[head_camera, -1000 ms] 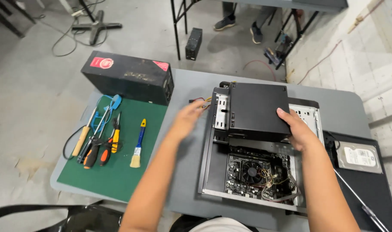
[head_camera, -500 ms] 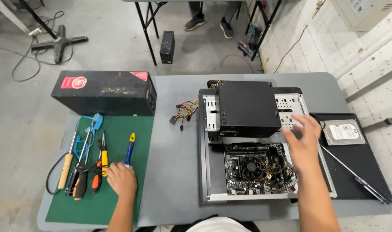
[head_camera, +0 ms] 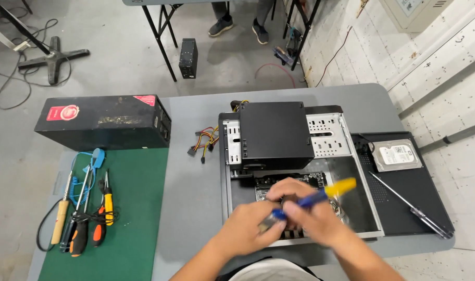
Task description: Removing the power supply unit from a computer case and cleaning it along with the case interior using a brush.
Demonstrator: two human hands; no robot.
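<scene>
Both of my hands meet over the near edge of an open computer case (head_camera: 225, 171). Between them is a blurred tool with a blue and yellow handle (head_camera: 321, 193), its yellow end pointing right. My right hand (head_camera: 313, 221) wraps around the blue part. My left hand (head_camera: 245, 229) closes on the tool's lower end. A black metal box (head_camera: 276, 132) sits across the far half of the case. A strip of the motherboard (head_camera: 300, 179) shows just beyond my fingers.
A green mat (head_camera: 138, 208) on the left holds pliers, a soldering iron and other tools (head_camera: 86, 218). Behind it lies a long black box (head_camera: 102, 120). Coloured cables (head_camera: 203, 141) trail left of the case. On the black panel (head_camera: 430, 182) at right lie a hard drive (head_camera: 397, 155) and a long screwdriver (head_camera: 409, 205).
My left hand went from the case to the green mat, took the blue and yellow tool and carried it back to the case. My right hand came down to meet it.
</scene>
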